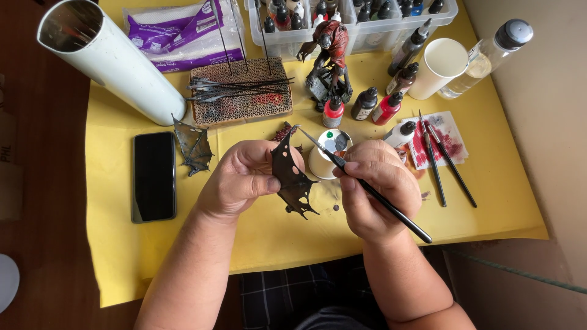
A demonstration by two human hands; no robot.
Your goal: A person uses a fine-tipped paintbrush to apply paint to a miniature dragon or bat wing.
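Hands: left hand (241,178) pinching one dark wing (292,177), right hand (378,183) pinching one brush (367,186).

One view only, worn on the head, looking steeply down and forward from close above. Forearms entering from the bottom edge, left hand (241,178) and right hand (378,186) near the centre of the frame, close to the lens. Yellow table cover (489,201) filling most of the picture, far edge cut off at the top. Dark floor (43,244) along the left side, pale wall (544,122) on the right.
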